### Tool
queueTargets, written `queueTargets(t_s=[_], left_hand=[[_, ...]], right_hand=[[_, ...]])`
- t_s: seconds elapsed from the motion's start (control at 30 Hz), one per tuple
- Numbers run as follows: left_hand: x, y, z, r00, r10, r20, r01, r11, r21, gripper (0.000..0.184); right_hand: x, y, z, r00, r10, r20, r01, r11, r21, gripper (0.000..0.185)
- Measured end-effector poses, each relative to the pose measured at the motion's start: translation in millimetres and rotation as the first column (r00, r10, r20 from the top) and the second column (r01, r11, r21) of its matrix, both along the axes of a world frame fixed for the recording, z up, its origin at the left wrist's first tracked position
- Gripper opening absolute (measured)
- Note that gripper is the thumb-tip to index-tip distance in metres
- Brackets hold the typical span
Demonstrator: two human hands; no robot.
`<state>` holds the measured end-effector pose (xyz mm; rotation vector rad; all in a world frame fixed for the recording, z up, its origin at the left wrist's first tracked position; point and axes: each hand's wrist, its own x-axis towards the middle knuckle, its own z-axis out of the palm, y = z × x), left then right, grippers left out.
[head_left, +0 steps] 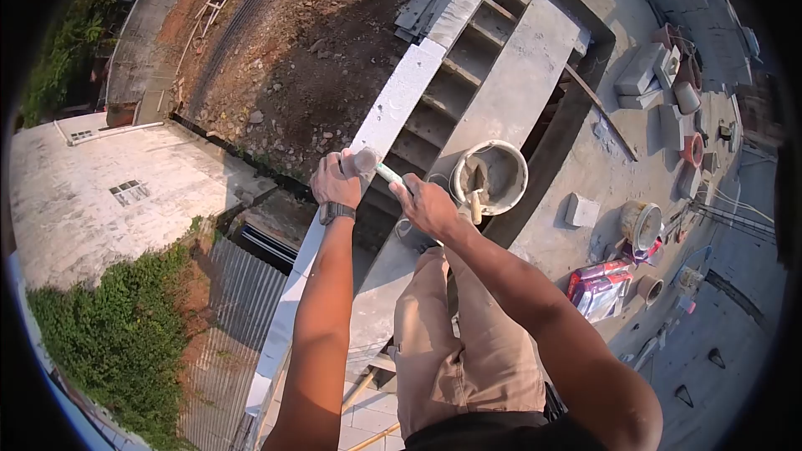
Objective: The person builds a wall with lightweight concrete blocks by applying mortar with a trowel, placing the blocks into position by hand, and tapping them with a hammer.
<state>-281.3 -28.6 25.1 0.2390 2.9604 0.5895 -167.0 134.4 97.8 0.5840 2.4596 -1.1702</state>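
My left hand (337, 179) rests on top of the white block wall (399, 93), with a watch at its wrist. Its fingers lie on the wall's edge, beside the head of a mallet (365, 160). My right hand (424, 203) is wrapped round the mallet's pale handle. Just right of that hand stands a round bucket (520, 169) with grey mortar inside. A trowel (476, 207) leans in the bucket, its handle over the near rim.
Steps (451, 83) descend right of the wall. Beyond the wall the ground (309, 75) lies far below. A white block (582, 210), bags (600, 288), another bucket (642, 225) and stacked blocks (642, 71) are on the right. A long bar (603, 113) crosses an opening.
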Motion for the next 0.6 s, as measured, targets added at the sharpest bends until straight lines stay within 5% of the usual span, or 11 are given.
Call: queueTargets(t_s=[0.23,0.3,0.47,0.53,0.6], left_hand=[[-9,23,-9,0.994,-0.028,0.107,0.039,0.994,-0.100,0.044],[-7,20,-4,0.995,-0.043,0.091,0.055,0.989,-0.134,0.050],[-9,22,-2,0.989,-0.025,0.143,0.046,0.989,-0.142,0.042],[-8,26,9,0.989,-0.025,0.149,0.051,0.984,-0.171,0.038],[-6,26,10,0.993,-0.045,0.111,0.061,0.987,-0.150,0.037]], right_hand=[[-4,15,37,0.993,-0.114,-0.039,0.114,0.994,-0.006,0.038],[-12,20,45,0.966,-0.154,-0.207,0.156,0.988,-0.007,0.036],[-25,26,31,0.955,-0.222,-0.199,0.218,0.975,-0.040,0.035],[-34,33,20,0.996,-0.081,0.034,0.079,0.995,0.057,0.038],[-31,33,17,0.996,-0.093,0.010,0.092,0.995,0.035,0.039]])
